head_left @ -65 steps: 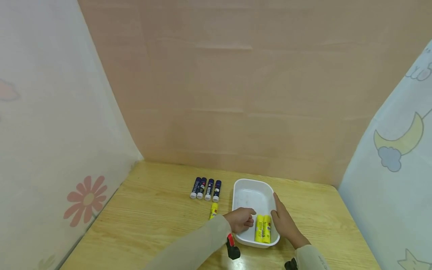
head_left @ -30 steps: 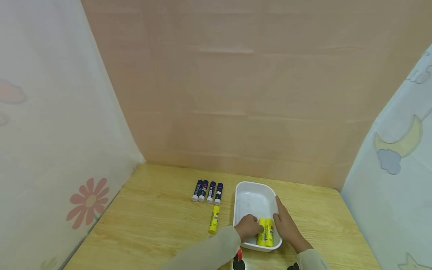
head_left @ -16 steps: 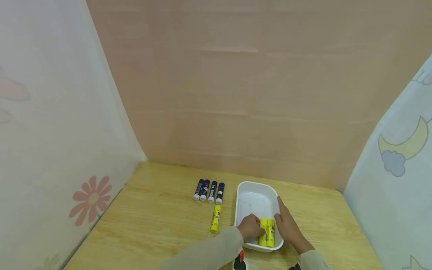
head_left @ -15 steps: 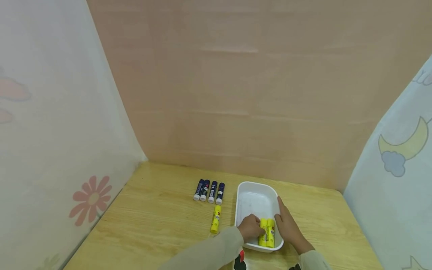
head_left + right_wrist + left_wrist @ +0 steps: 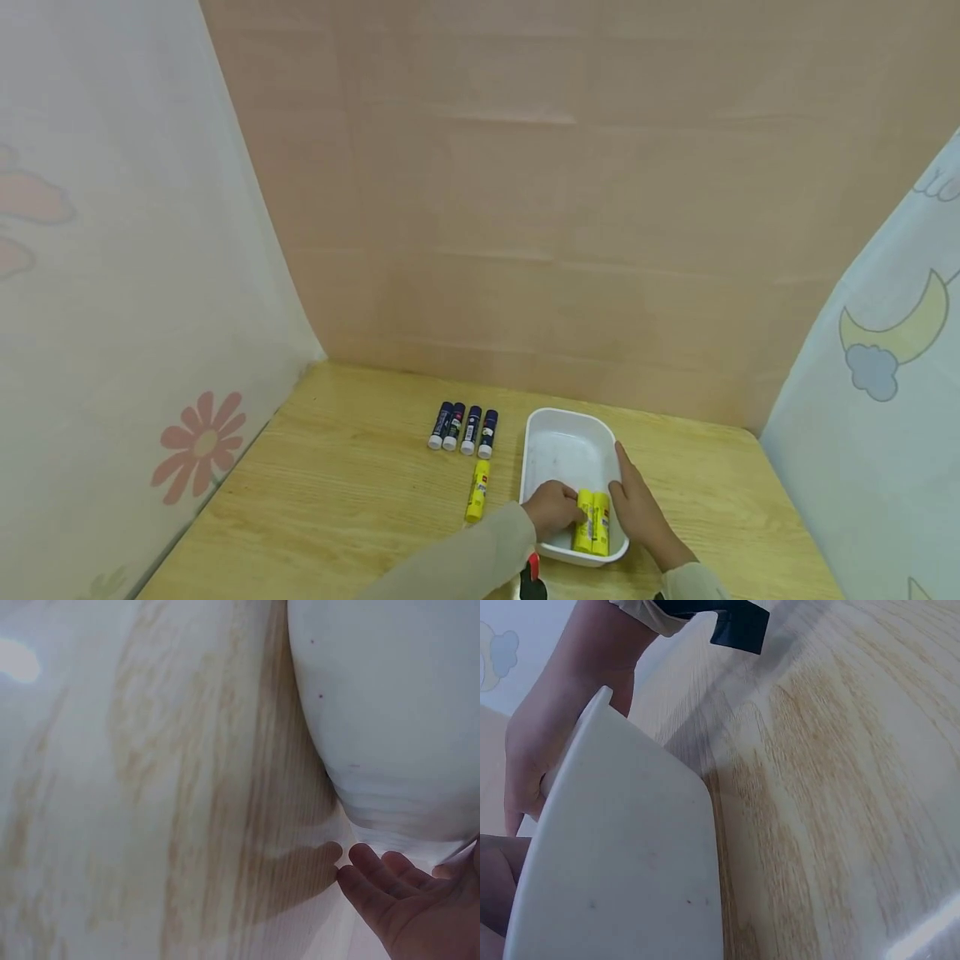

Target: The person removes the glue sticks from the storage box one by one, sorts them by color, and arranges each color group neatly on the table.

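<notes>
A white plastic tray (image 5: 566,417) sits on the table with two yellow glue sticks (image 5: 602,525) side by side at its near right end. My left hand (image 5: 551,507) reaches over the tray's left rim and pinches the left yellow stick. On the right side my right hand (image 5: 637,508) holds the tray wall, thumb at the rim and fingers along the outside. In the right wrist view the right hand's fingers (image 5: 397,892) lie beside the tray's outer wall. The left wrist view shows mostly tray wall; the left fingertips are hidden there.
One yellow glue stick (image 5: 477,492) lies left of the tray. Behind it, several navy glue sticks (image 5: 470,430) with white ends lie in a row. The wooden table (image 5: 337,475) meets a brown back sheet (image 5: 465,250) and white patterned sheets at both sides.
Over two seconds ago my left hand was above the tray, apart from the sticks; it moved right and down onto the left yellow one. Since half a second ago the hands have barely moved.
</notes>
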`<action>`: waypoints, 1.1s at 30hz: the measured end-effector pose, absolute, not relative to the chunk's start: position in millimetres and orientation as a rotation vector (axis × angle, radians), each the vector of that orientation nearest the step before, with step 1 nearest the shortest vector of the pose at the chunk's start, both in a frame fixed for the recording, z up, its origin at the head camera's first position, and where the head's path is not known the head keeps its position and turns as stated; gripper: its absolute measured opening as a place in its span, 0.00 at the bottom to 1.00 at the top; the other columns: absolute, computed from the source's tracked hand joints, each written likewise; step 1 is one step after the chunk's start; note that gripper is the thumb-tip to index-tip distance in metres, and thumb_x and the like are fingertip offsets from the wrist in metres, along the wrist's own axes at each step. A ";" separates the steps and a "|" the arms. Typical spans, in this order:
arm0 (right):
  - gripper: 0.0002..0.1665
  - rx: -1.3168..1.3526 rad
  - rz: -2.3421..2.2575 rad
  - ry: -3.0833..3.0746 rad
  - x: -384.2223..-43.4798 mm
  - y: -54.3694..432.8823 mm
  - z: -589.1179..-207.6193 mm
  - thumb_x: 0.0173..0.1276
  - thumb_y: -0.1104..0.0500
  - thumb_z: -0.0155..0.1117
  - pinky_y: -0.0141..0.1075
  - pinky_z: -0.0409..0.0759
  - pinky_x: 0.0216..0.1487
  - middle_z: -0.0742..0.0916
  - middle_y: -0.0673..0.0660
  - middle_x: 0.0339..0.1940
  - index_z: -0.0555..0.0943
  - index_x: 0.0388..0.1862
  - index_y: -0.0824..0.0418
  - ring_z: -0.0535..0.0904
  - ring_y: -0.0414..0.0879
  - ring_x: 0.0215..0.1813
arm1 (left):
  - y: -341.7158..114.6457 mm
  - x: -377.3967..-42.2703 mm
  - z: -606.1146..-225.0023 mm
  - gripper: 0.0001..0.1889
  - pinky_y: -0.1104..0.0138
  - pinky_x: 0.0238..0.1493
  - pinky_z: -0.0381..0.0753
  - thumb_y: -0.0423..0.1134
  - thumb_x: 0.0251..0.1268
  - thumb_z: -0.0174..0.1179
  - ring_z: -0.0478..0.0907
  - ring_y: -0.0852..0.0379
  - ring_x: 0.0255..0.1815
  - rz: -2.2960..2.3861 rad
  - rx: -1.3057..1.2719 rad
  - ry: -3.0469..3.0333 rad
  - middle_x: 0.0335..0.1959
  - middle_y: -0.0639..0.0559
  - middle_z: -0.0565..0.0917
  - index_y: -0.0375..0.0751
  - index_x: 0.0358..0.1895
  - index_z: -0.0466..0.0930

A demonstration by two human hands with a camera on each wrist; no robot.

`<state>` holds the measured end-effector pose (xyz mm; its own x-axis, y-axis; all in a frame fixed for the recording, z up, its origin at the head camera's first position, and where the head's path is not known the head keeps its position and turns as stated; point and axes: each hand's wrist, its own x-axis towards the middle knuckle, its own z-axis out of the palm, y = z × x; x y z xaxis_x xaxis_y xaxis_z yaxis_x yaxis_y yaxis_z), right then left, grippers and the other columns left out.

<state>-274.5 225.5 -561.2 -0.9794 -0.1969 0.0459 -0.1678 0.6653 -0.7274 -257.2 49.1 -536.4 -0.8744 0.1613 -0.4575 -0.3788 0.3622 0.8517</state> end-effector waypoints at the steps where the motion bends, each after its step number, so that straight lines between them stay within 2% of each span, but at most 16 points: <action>1: 0.40 -0.308 -1.230 2.835 -274.2 225.5 -561.4 0.74 0.69 0.38 0.62 0.49 0.70 0.48 0.72 0.77 0.34 0.78 0.67 0.46 0.70 0.75 | 49.1 -257.1 -536.3 0.12 0.60 0.43 0.81 0.28 0.56 0.67 0.78 0.54 0.35 1.538 -0.194 2.151 0.33 0.49 0.80 0.33 0.43 0.79; 12: 0.38 -0.309 -1.246 2.845 -271.6 225.3 -562.5 0.74 0.69 0.38 0.62 0.52 0.69 0.49 0.72 0.77 0.37 0.78 0.69 0.48 0.70 0.74 | 46.2 -255.1 -528.9 0.12 0.62 0.44 0.80 0.31 0.57 0.67 0.78 0.55 0.36 1.586 -0.199 2.076 0.34 0.50 0.82 0.36 0.44 0.80; 20: 0.39 -0.339 -1.258 2.865 -268.7 223.1 -560.6 0.74 0.70 0.39 0.63 0.53 0.68 0.50 0.73 0.77 0.37 0.78 0.69 0.49 0.71 0.74 | 41.0 -261.6 -531.8 0.13 0.61 0.50 0.82 0.28 0.61 0.64 0.82 0.54 0.43 1.795 -0.170 1.730 0.39 0.47 0.86 0.31 0.49 0.82; 26: 0.38 -0.376 -1.267 2.888 -266.1 221.9 -558.3 0.73 0.71 0.40 0.65 0.57 0.65 0.52 0.75 0.76 0.39 0.77 0.71 0.52 0.73 0.72 | 39.1 -266.4 -534.5 0.16 0.61 0.51 0.81 0.26 0.64 0.61 0.82 0.51 0.48 1.926 -0.214 1.504 0.43 0.44 0.85 0.27 0.55 0.78; 33: 0.39 -0.350 -1.261 2.876 -268.2 222.4 -557.8 0.73 0.70 0.39 0.63 0.55 0.67 0.51 0.74 0.76 0.38 0.78 0.69 0.51 0.72 0.73 | 30.2 -271.6 -528.2 0.20 0.60 0.59 0.76 0.27 0.69 0.56 0.79 0.51 0.54 2.025 -0.122 1.290 0.50 0.43 0.82 0.26 0.62 0.72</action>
